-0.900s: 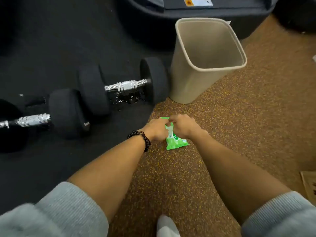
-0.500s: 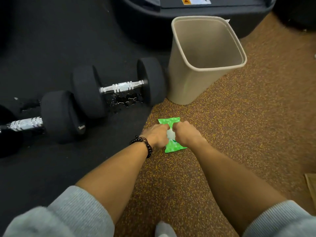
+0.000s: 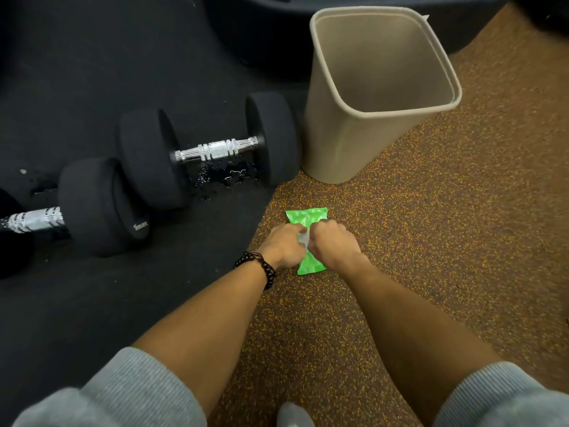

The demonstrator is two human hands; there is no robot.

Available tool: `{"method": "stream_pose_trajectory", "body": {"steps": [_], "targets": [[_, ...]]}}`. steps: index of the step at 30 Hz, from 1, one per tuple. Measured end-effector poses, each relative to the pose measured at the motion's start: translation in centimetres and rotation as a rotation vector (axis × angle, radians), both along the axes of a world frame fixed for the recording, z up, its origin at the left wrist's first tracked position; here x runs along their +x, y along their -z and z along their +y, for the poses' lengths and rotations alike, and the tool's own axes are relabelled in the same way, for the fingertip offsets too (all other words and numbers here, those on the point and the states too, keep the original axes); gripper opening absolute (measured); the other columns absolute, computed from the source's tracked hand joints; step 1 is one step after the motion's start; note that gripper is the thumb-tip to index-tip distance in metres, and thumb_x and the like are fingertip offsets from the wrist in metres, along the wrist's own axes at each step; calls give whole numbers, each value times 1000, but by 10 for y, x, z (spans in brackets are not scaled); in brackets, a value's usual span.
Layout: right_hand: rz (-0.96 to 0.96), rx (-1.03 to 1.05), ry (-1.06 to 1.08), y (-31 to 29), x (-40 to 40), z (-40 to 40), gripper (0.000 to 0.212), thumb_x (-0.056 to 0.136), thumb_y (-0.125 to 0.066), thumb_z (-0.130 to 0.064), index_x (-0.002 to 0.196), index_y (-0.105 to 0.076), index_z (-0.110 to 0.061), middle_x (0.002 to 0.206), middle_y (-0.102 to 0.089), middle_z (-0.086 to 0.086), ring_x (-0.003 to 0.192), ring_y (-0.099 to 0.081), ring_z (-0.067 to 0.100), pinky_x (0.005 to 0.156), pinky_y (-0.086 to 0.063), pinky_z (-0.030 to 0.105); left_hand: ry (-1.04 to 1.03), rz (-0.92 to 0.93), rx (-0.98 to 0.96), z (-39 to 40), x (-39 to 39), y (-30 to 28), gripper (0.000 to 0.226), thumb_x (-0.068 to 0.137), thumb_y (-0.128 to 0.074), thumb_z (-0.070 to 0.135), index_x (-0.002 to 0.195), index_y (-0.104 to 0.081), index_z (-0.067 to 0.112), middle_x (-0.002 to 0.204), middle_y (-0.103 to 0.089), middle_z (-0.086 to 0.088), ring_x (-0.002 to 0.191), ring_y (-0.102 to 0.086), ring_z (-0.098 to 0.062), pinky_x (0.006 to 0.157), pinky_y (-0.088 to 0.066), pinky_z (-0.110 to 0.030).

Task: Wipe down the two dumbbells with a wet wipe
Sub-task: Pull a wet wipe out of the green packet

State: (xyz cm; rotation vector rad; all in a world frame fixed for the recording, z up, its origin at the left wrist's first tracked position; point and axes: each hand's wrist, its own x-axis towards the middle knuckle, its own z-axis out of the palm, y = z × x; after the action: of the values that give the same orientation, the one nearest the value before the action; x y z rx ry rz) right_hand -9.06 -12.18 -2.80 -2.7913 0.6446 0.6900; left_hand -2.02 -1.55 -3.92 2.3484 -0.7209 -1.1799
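A green pack of wet wipes [image 3: 308, 218] lies flat on the speckled brown floor. Both hands are on its middle: my left hand [image 3: 284, 245] holds the pack, and my right hand [image 3: 332, 241] pinches a pale flap or wipe [image 3: 303, 238] at its opening. Two black dumbbells with chrome handles lie on the black mat to the left. The nearer-to-bin dumbbell [image 3: 215, 151] has a wet patch under its handle. The other dumbbell [image 3: 98, 204] lies at the far left, partly cut off by the frame edge.
A beige waste bin [image 3: 345, 149] stands open just right of the dumbbells, beyond the pack. Dark equipment [image 3: 261, 41] fills the back. A toe of a light shoe [image 3: 292, 416] shows at the bottom edge.
The pack went from tilted under my hands to lying flat on the floor. Both hands stay together at its middle, and a pale flap or wipe now shows between them.
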Motion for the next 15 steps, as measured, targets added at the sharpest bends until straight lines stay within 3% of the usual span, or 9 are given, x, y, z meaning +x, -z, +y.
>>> {"method": "stream_pose_trajectory", "body": {"steps": [8,12,15], "targets": [[-1,23,-58,6,-1,-1,29,95,-48,-18,115,-53,2,112,-57,19,107,-55,38,81,-48,43,-86,60,27,3,-4,0,48,97,-56,21,143,-46,22,142,-53,-7,129,-50,-27,103,-45,-36],[-51,119,-34,13,-8,-10,24,94,-49,-23,106,-53,-2,106,-57,18,96,-58,38,74,-43,39,-483,206,-17,1,-7,0,38,89,-65,24,120,-46,13,116,-63,-8,107,-62,-26,73,-47,-31],[-138,178,-2,18,-17,-13,17,95,-48,-21,103,-58,-9,100,-58,13,90,-58,36,75,-47,40,-697,367,-82,-5,-10,5,35,79,-73,27,106,-58,10,105,-69,-6,98,-67,-22,83,-57,-35]]}}
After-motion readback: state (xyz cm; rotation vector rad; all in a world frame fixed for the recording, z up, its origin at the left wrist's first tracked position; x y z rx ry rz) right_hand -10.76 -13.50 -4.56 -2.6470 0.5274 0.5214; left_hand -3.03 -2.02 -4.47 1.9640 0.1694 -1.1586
